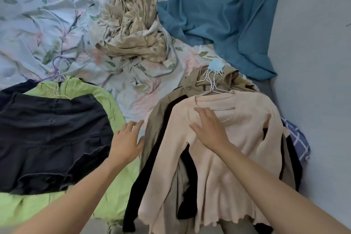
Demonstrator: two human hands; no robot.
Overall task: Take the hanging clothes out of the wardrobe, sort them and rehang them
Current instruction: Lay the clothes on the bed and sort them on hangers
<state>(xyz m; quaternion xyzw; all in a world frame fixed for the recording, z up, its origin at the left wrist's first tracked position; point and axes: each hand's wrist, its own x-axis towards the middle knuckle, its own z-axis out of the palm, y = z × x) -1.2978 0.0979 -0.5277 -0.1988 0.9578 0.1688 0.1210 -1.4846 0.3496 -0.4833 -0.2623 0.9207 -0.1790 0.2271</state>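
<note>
Both hands flat, gripping nothing: right hand [209, 131] presses the peach ribbed long-sleeve top [218, 167] atop the right bed pile, left hand [126, 138] beside it. Stacked white wire hangers [212, 85] likely snag if lifted.

Both forearms are bare to the frame edge, and the hands [209, 129] wear nothing.

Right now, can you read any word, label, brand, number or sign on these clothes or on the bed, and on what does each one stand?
None: no readable text shows. The peach top, dark shorts, green garment, face mask and floral sheet carry only plain cloth or patterns.
</note>
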